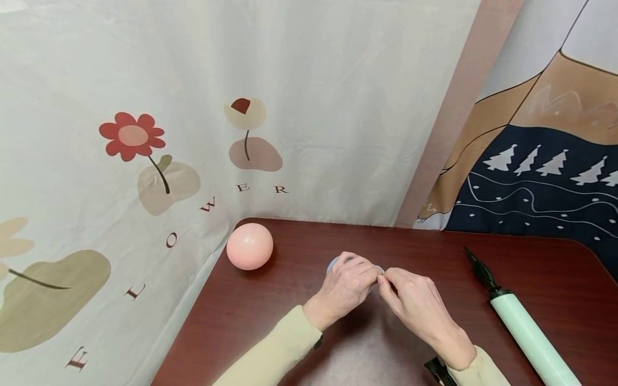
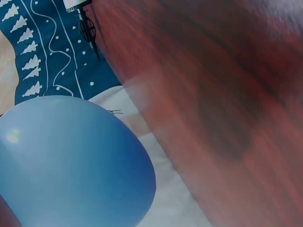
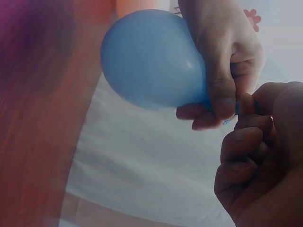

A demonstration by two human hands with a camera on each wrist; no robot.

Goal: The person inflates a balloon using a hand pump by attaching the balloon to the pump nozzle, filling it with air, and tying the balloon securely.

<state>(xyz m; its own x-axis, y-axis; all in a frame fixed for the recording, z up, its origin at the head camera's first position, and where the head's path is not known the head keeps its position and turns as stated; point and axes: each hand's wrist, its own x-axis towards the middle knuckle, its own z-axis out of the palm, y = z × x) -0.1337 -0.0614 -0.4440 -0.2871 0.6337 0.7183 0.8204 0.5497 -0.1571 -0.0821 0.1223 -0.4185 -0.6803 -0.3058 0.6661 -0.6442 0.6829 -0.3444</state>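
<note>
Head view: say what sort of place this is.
Probably an indoor, curtained-off tabletop workspace: printed fabric hangings border a reddish-brown table, where a pale green hand pump lies.

Blue balloon (image 2: 78,161), large, rounded, pale glint on upper left side. Above balloon: navy cloth (image 2: 59,71), white trees, dots, wavy lines; black pointed nozzle (image 2: 87,30). Right of balloon: white cloth (image 2: 173,194), then red-brown wood-grain table (image 2: 246,94).
</note>
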